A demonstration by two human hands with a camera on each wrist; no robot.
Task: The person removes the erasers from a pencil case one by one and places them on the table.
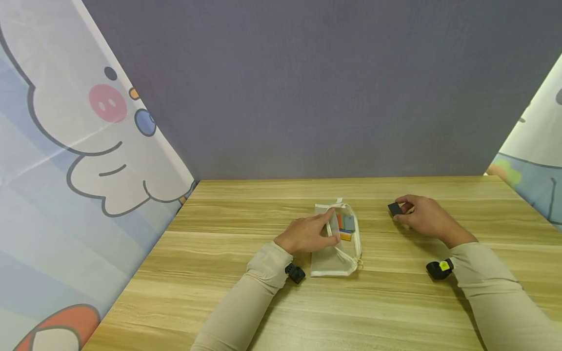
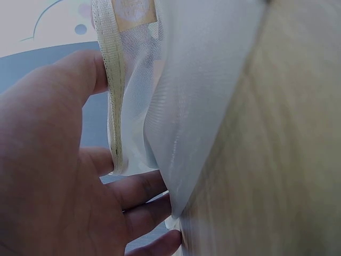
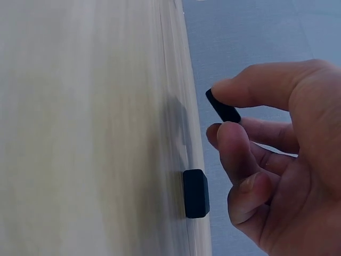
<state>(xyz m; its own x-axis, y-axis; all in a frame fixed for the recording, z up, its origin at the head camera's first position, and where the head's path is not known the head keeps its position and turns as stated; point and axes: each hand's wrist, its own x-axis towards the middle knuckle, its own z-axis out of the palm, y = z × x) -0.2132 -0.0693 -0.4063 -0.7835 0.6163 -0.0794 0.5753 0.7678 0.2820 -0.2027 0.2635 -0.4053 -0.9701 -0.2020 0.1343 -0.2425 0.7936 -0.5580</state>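
Observation:
A white mesh drawstring pouch [image 1: 329, 261] lies on the table with its mouth spread. My left hand [image 1: 306, 233] is at the mouth, thumb and index finger set wide apart along the hem [image 2: 114, 101]; other fingertips pass behind the mesh. Inside show an orange piece [image 1: 339, 221], a grey-blue piece [image 1: 349, 223] and a yellow-orange piece [image 1: 345, 235]. To the right of the pouch, my right hand [image 1: 423, 214] pinches a small black flat block [image 3: 222, 108] between thumb and fingers. A second black block [image 3: 196, 193] sits low beside that hand in the right wrist view.
The wood-grain table [image 1: 219, 234] ends at a grey upright panel [image 1: 329, 97]. A printed cartoon sheet [image 1: 57, 122] hangs along the left side, another on the right. Each wrist carries a black strapped-on device [image 1: 295, 273].

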